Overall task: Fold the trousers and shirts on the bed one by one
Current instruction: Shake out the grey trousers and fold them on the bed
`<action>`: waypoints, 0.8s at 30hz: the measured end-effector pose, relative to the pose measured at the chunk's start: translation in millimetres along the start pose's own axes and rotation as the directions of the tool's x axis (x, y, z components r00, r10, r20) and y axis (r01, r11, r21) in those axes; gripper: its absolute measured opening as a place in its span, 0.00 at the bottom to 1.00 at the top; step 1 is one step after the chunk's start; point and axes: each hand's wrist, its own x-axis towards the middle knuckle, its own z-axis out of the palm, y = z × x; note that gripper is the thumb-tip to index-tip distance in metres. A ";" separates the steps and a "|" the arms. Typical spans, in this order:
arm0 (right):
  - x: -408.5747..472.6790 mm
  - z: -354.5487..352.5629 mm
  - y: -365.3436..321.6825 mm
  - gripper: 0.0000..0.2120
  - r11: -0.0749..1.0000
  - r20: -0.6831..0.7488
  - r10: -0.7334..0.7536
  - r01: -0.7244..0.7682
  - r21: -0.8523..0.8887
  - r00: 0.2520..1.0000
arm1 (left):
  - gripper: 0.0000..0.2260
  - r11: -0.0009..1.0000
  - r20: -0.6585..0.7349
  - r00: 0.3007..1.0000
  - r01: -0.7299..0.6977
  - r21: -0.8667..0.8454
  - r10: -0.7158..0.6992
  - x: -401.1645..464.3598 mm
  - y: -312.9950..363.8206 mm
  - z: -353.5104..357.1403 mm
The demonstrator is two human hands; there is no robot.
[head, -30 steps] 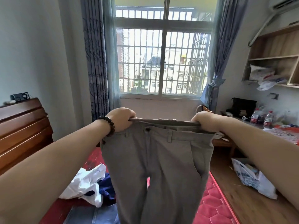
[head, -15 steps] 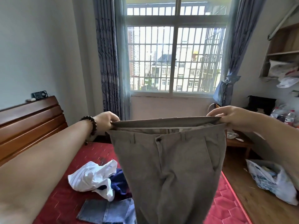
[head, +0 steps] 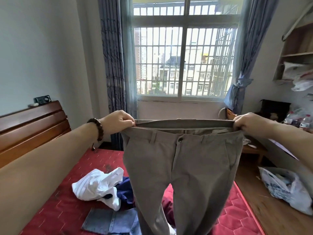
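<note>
My left hand (head: 118, 122) and right hand (head: 249, 122) each pinch a waistband end; trousers (head: 183, 167) hang stretched above the bed (head: 67, 200).

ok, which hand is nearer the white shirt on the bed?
Left. The left hand grips the waistband of the grey trousers up above the white shirt; the right hand grips the far end of the waistband, across the trousers from it.
</note>
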 end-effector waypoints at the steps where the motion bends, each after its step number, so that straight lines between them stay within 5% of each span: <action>1: -3.1 -0.3 -0.4 0.13 1.000 0.005 0.010 -0.010 -0.014 1.000 | 0.12 0.997 0.028 0.999 -0.044 0.068 0.042 -1.9 2.0 0.9; 5: -17.9 2.0 -4.8 0.13 0.989 0.082 0.144 -0.140 -0.053 0.986 | 0.13 0.929 0.002 0.975 -0.210 0.305 0.220 -6.5 6.5 2.5; 9: -39.5 -2.9 -19.0 0.22 0.986 0.130 0.166 -0.163 -0.037 0.978 | 0.14 0.941 -0.190 0.947 -0.200 0.274 0.257 -6.9 1.2 -7.1; 11: -49.8 -1.0 -24.3 0.24 0.989 0.020 0.149 -0.149 -0.012 0.989 | 0.14 0.958 -0.253 0.940 -0.172 0.231 0.229 -11.6 -2.8 -10.4; 14: -59.3 0.9 -35.6 0.06 0.936 -0.162 0.196 -0.135 0.325 0.967 | 0.14 0.973 -0.311 0.926 -0.168 0.159 0.211 -21.7 -7.0 -13.6; 16: -69.1 1.8 -42.3 0.09 0.861 -0.190 0.269 -0.148 0.486 0.944 | 0.12 0.981 -0.376 0.906 -0.173 0.086 0.193 -27.5 -9.2 -17.6; 18: -80.6 5.4 -44.9 0.13 0.819 -0.232 0.316 -0.142 0.555 0.920 | 0.10 0.985 -0.445 0.881 -0.172 0.014 0.160 -34.6 -9.1 -21.2; 24: -110.6 8.6 -73.0 0.05 0.759 -0.391 0.417 -0.078 0.646 0.821 | 0.12 0.982 -0.535 0.838 -0.170 -0.080 0.102 -77.0 13.9 -12.2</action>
